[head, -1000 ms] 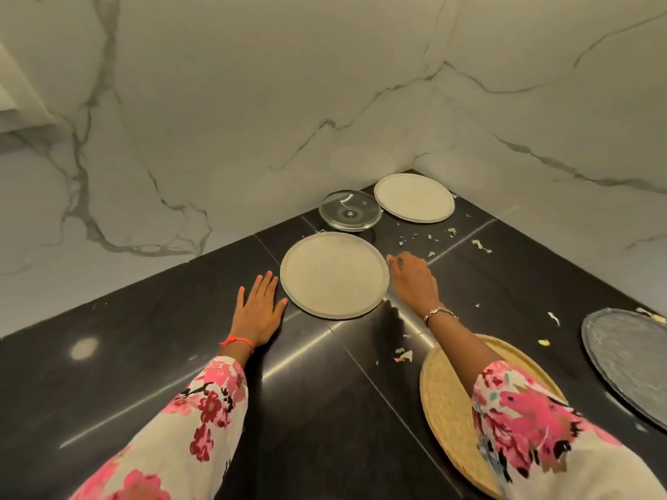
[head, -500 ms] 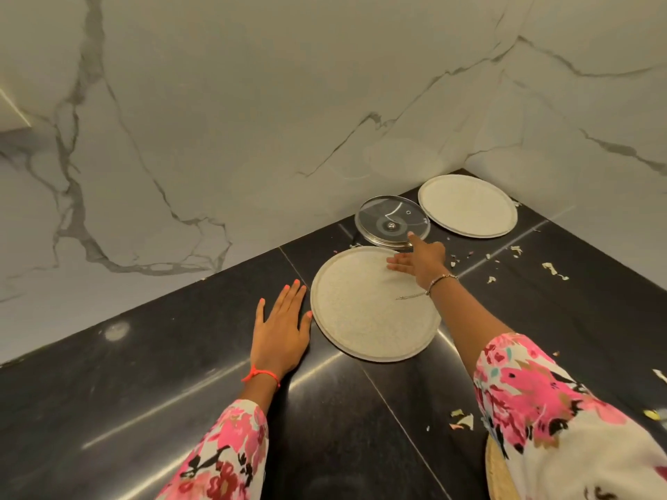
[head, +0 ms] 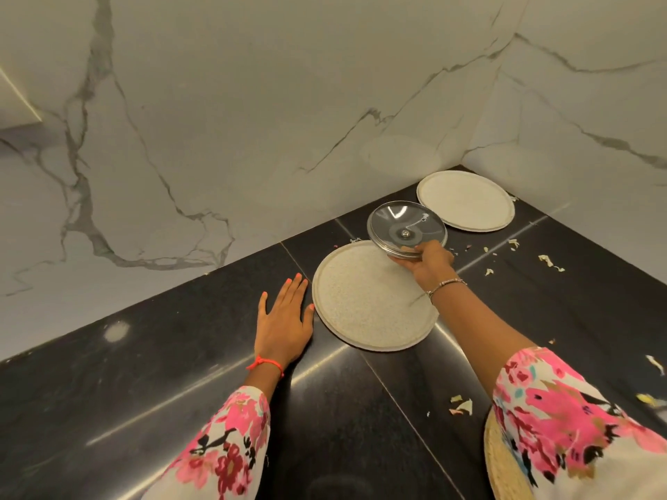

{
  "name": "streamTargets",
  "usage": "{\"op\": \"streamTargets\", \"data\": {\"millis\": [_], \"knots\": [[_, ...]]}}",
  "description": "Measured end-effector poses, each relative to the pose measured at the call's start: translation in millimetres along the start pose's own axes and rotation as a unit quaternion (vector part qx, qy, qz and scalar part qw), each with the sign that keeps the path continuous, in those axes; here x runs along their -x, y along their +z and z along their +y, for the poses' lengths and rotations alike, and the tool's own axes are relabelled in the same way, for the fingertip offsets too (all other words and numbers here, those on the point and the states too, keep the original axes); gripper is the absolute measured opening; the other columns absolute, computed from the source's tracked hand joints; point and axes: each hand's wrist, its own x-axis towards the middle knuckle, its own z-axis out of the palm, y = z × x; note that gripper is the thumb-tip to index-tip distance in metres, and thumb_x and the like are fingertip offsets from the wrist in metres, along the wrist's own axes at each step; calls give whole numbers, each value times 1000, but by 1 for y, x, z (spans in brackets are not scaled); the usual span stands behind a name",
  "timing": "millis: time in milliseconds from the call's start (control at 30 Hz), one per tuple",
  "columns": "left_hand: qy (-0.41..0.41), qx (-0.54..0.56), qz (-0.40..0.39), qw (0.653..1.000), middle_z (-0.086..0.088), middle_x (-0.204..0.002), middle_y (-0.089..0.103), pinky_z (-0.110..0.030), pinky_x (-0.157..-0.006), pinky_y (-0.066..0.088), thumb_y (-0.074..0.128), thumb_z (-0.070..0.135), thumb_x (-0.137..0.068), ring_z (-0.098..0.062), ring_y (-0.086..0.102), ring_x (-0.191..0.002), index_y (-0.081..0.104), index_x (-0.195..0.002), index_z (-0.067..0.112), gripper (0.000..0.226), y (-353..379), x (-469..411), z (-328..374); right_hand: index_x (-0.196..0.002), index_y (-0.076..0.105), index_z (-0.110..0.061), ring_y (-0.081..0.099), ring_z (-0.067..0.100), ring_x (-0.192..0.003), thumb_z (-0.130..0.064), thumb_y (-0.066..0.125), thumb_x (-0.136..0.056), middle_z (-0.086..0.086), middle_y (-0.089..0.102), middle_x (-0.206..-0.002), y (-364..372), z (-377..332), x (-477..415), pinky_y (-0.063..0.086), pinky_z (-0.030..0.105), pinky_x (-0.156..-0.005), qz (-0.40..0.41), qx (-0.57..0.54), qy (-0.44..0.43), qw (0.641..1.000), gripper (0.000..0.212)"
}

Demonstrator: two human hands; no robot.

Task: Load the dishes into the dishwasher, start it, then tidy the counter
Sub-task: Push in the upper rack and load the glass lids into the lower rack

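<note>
Now the right hand (head: 431,263) grips the near rim of a round glass lid (head: 406,227) with a metal band, fingers curled round its edge. The lid is tilted, its face with the centre screw turned up toward the camera, over the far edge of a speckled off-white round plate (head: 368,301). A second such plate (head: 465,200) lies flat in the corner behind. The left hand (head: 283,323) rests flat, fingers straight, on the glossy black counter (head: 144,373), just beside the near plate.

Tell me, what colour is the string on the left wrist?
Orange-red; the thin string bracelet shows best in the head view.
</note>
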Motion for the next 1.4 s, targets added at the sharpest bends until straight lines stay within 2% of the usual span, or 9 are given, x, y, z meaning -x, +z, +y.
{"op": "streamTargets", "data": {"millis": [233,467,567,833,967,1100,1167,1267,1400], "knots": [[-2,10,-10,1000,1,-158,10,-46,-118,-3,29,34,-100,-11,4,-146,17,-149,16,53,-1,9,5,-116,42,6,65,40,-71,13,35,-82,29,62,-88,-68,-4,68,53,51,-57,-53,19,-5,998,35],[5,13,-64,998,-4,-158,3,-43,-117,-2,32,39,-99,-18,-1,-146,12,-150,10,61,-10,128,35,-123,45,2,62,41,-95,6,44,-89,25,58,-117,-160,25,167,53,53,-60,-75,41,9,996,34],[32,26,-64,997,-2,-158,6,-41,-117,-2,36,38,-98,-15,1,-146,15,-149,10,62,-14,191,49,-107,51,-4,60,36,-90,5,43,-92,21,59,-102,-199,42,224,52,58,-71,-88,43,9,995,20],[127,11,-26,991,-5,-157,15,-41,-117,1,35,42,-95,-18,6,-146,23,-147,8,63,-8,413,80,-77,41,-13,65,20,-44,7,37,-94,7,63,-48,-354,117,396,52,45,-50,-94,27,7,995,26],[179,-20,-80,980,-15,-140,46,-53,-104,32,29,47,-80,-32,44,-130,50,-131,1,72,13,523,76,-74,40,-13,58,24,-55,9,35,-93,10,53,-62,-429,166,470,50,36,-33,-32,25,47,998,30],[191,-60,-149,968,-11,-117,66,-49,-76,53,38,43,-76,-28,66,-103,67,-110,4,60,36,619,63,-96,50,4,61,33,-54,15,36,-83,22,56,-80,-502,236,531,55,51,-48,32,40,92,994,22],[209,-64,-176,960,-10,-117,66,-42,-89,48,38,44,-76,-27,66,-103,67,-110,5,60,48,665,54,-110,48,2,61,36,-59,14,35,-81,23,57,-87,-535,272,563,52,51,-41,56,47,108,991,34],[228,-39,-215,949,-13,-122,63,-36,-106,17,40,45,-77,-29,60,-112,60,-118,3,62,65,732,32,-107,46,-4,57,32,-60,14,32,-84,16,55,-79,-579,325,612,50,62,-65,102,48,130,985,32],[224,-34,-248,942,-13,-139,49,-40,-114,18,27,51,-79,-29,40,-133,51,-130,5,73,61,826,8,-107,48,-4,62,29,-40,16,34,-81,24,59,-93,-629,403,672,52,48,-39,155,49,141,976,36]]}}
